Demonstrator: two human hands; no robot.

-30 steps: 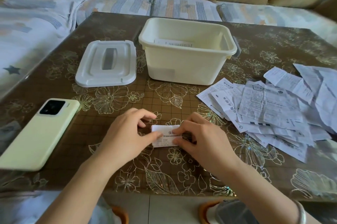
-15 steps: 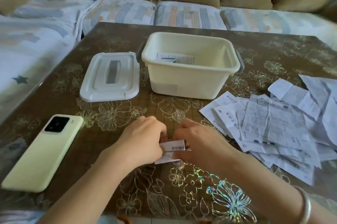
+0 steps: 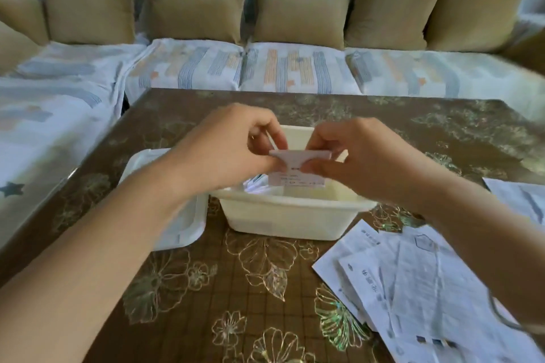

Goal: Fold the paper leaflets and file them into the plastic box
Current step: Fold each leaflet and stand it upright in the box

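While hovering right over the open plastic box, pinching one folded leaflet from both ends: left hand with thumb and fingertips curled onto its left edge, right hand doing the same on the right edge. Not dropped in yet, just above the rim. Already got some folded papers sitting inside, though hard to count. Plenty left tbh, with a messy pile of flat leaflets spread over the tabletop to the right, all unfolded. Lid parked beside the box on the left, so no closing up yet. Guessing well under halfway, lots of fold-and-file rounds to go.
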